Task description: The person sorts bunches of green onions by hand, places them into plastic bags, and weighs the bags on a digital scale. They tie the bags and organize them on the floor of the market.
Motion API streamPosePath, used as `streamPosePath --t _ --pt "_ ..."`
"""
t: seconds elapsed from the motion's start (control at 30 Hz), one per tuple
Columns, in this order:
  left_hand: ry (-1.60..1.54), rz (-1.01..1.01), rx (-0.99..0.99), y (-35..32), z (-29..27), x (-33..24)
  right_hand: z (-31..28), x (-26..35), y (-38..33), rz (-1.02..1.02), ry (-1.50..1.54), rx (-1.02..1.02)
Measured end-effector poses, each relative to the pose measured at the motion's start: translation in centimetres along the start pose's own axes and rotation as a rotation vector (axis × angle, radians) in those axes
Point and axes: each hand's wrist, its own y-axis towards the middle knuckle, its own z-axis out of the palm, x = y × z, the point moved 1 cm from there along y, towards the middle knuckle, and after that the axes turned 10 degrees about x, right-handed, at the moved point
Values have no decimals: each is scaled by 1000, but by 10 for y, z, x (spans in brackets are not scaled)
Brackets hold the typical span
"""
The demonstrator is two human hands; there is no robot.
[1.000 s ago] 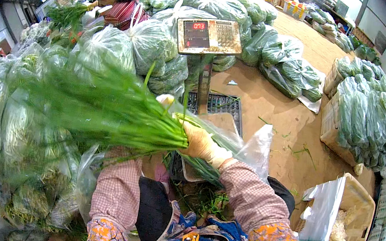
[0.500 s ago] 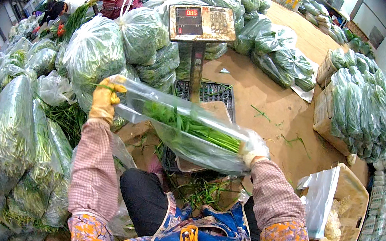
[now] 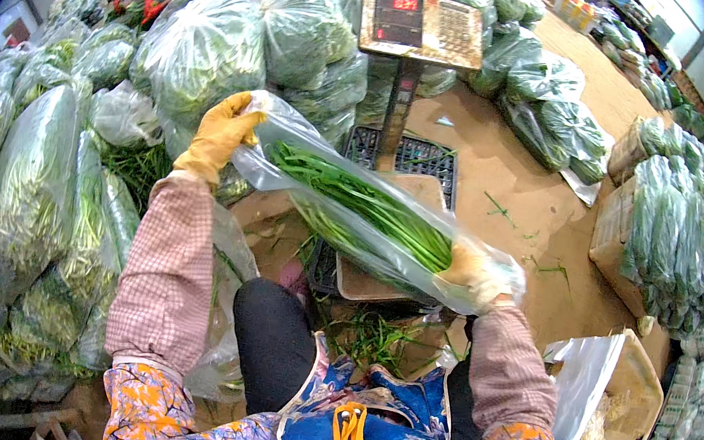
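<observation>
A long clear plastic bag (image 3: 278,129) is stretched slantwise in front of me, above the platform of the scale. Inside lies a bunch of long, flat green leaves like chives (image 3: 363,208), the stem ends toward the right. My left hand (image 3: 223,137), in a yellow glove, is closed on the bag's upper left end. At the lower right, my right hand (image 3: 476,275), in a pale glove, is closed around the stem ends, with the bag's plastic over it. Its fingertips are partly hidden by plastic and stems.
A platform scale with a lit display (image 3: 422,26) stands ahead on a black crate (image 3: 426,154). Stuffed bags of greens (image 3: 204,52) crowd the left side. Bagged bundles (image 3: 679,223) are stacked at right, above a tan basket (image 3: 629,407). Other people are at the far left.
The bag's left end has been raised, and the leaves now spread further along inside it. My right hand has gone deeper under the plastic. The view has shifted slightly.
</observation>
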Motion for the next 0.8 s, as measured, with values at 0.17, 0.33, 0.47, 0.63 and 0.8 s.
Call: streamPosePath --t 0.17,0.33,0.47,0.63,0.8 --pt "-18 83 4 -91 -51 49 -55 30 -47 -558 465 -6" --pt "563 -385 -412 -221 -98 197 -74 93 -123 -694 911 148" --pt "931 -936 -650 -320 -81 230 -42 113 -125 -677 812 182" --pt "754 -1229 -788 -414 -87 303 -24 134 -128 -552 844 233" --pt "300 -1280 -984 -416 -63 339 9 118 -126 -393 868 202"
